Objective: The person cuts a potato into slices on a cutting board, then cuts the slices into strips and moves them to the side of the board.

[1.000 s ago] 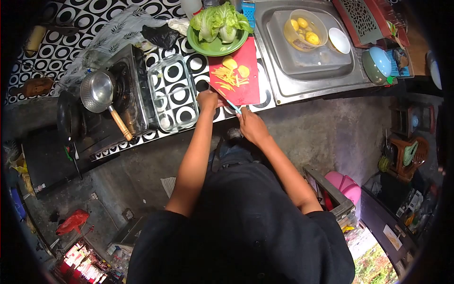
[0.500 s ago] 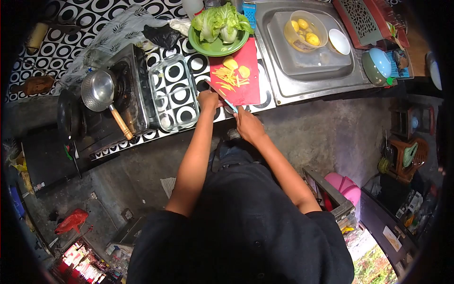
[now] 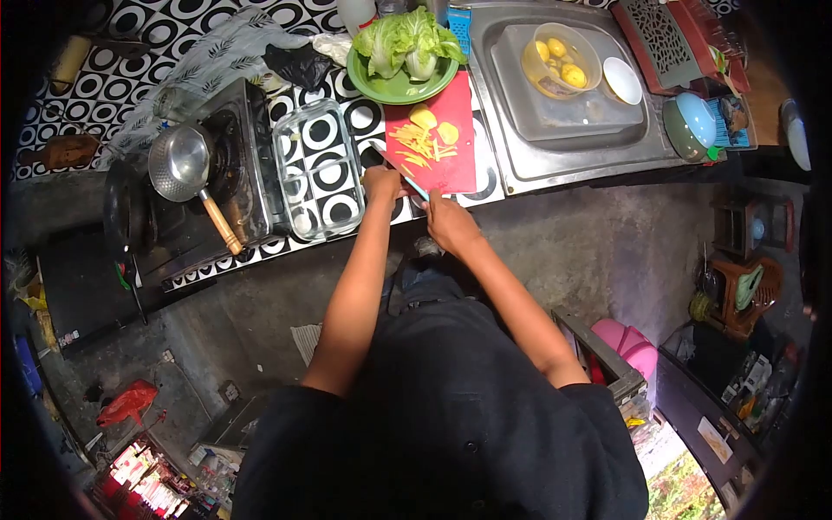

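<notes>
A knife point(image 3: 417, 188) with a light blue handle is in my right hand point(image 3: 453, 227), its blade slanting up and left over the red cutting board point(image 3: 455, 176). My left hand point(image 3: 382, 183) is closed at the board's front left corner, beside the blade; whatever its fingers hold is hidden. On the board lie thin yellow strips point(image 3: 414, 149), which look like cut potato. Behind them are a rounded yellow piece point(image 3: 422, 117) and a flat slice point(image 3: 447, 133).
Left of the board stands a glass dish point(image 3: 318, 234), then a stove with a saucepan point(image 3: 180, 163). Leafy greens point(image 3: 407, 43) fill a green bowl point(image 3: 379, 94) behind. To the right, the sink point(image 3: 511, 165) holds a clear bowl point(image 3: 536, 76) of peeled yellow potatoes.
My right hand has shifted slightly left with the knife, closer to my left hand. My left hand and the yellow pieces stay in nearly the same place.
</notes>
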A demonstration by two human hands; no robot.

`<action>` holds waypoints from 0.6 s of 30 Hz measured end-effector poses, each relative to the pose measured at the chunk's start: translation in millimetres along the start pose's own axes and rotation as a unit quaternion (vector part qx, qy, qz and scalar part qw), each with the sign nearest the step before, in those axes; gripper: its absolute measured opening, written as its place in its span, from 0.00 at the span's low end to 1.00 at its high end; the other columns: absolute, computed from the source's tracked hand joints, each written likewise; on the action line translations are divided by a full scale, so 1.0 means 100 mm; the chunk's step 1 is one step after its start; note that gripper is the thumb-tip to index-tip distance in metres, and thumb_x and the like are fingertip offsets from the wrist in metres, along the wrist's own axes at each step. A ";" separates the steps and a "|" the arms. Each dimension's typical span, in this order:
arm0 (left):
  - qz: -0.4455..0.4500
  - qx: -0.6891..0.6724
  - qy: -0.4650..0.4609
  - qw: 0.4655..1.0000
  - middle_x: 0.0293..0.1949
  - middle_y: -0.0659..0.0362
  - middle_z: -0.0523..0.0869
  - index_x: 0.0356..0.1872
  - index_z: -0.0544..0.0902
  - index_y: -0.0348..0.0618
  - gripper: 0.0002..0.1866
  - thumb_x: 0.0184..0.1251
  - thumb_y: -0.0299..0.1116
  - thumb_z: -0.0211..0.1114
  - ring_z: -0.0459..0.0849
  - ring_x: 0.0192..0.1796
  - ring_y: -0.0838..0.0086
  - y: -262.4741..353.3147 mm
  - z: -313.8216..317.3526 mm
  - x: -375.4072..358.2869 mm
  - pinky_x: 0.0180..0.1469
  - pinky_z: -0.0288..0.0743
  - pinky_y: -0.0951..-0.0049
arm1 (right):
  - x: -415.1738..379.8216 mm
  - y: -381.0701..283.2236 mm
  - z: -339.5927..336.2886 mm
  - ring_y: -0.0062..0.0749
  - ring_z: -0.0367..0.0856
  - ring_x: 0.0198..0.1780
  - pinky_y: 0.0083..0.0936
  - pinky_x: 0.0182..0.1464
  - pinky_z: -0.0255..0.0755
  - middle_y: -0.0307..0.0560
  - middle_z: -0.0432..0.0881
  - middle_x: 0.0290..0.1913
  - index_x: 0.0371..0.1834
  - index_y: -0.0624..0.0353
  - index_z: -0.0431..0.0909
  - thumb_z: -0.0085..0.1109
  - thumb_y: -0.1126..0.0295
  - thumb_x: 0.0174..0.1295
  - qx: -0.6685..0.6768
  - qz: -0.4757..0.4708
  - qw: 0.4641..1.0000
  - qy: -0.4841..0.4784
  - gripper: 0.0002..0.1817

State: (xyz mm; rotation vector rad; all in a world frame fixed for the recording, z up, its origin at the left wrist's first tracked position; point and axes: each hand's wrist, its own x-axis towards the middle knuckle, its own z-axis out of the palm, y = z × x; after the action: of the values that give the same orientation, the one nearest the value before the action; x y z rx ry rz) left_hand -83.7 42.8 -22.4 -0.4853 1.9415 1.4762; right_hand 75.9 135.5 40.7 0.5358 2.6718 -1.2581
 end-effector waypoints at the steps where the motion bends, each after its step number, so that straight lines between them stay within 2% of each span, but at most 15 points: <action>1: 0.000 0.000 0.004 1.000 0.33 0.48 0.88 0.36 0.82 0.27 0.05 0.64 0.21 0.63 0.90 0.29 0.62 -0.01 0.00 0.01 0.29 0.89 0.64 | 0.06 -0.02 0.02 0.74 0.80 0.43 0.61 0.46 0.71 0.76 0.82 0.37 0.45 0.69 0.65 0.46 0.65 0.78 -0.002 -0.004 1.000 0.001 0.14; 9: 0.013 0.025 0.005 1.000 0.34 0.47 0.89 0.36 0.84 0.25 0.12 0.62 0.28 0.72 0.90 0.29 0.63 0.02 -0.01 -0.03 0.26 0.88 0.65 | -0.04 -0.02 -0.04 0.74 0.80 0.43 0.62 0.46 0.71 0.76 0.81 0.36 0.45 0.69 0.64 0.46 0.66 0.78 0.008 -0.009 1.000 0.005 0.13; 15: 0.003 0.019 0.013 1.000 0.35 0.45 0.89 0.36 0.85 0.24 0.13 0.62 0.28 0.72 0.91 0.30 0.62 0.03 0.00 -0.03 0.25 0.88 0.65 | 0.11 0.00 0.05 0.74 0.80 0.43 0.61 0.46 0.71 0.76 0.81 0.36 0.46 0.68 0.64 0.46 0.64 0.78 -0.006 -0.010 1.000 0.002 0.14; 18: 0.011 0.000 0.001 1.000 0.35 0.45 0.89 0.35 0.84 0.24 0.10 0.63 0.26 0.69 0.91 0.29 0.61 -0.02 0.00 0.04 0.25 0.88 0.64 | 0.09 0.01 0.04 0.75 0.81 0.43 0.61 0.46 0.71 0.77 0.81 0.35 0.47 0.68 0.65 0.46 0.64 0.78 0.005 -0.008 1.000 0.001 0.14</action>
State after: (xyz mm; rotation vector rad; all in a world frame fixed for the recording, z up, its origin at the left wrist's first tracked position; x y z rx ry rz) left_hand -85.2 42.6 -26.3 -0.4672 1.9541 1.4908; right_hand 67.9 135.3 35.0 0.5182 2.6790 -1.2763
